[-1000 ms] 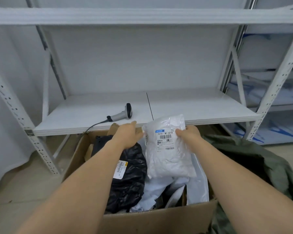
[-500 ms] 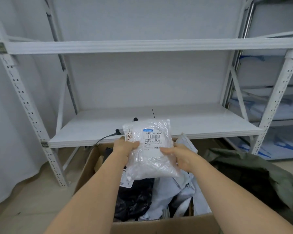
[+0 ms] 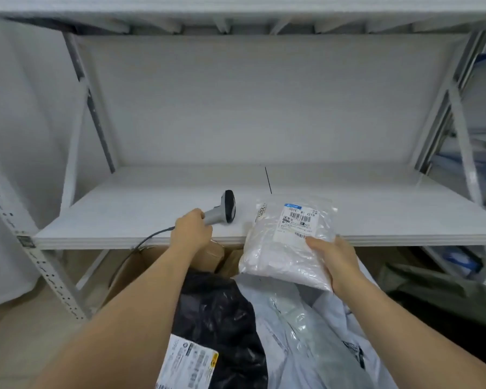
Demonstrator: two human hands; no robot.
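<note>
Clear-plastic parcel [image 3: 289, 248] sits pinched label-up in your right hand [image 3: 335, 262], your left hand [image 3: 191, 231] curls its grip round the scanner [image 3: 223, 210] on the shelf [image 3: 118, 211]: likely the scan step, so next lift and aim at the barcode [image 3: 305, 219].

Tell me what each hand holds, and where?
Left hand grips the barcode scanner by its handle; right hand holds the clear labelled packet at its lower right edge.

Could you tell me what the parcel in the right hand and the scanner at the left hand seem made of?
The parcel looks like a thin, glossy clear plastic bag: it crinkles, glints and shows white contents. The scanner seems hard moulded plastic, matte grey with a black head.
</note>
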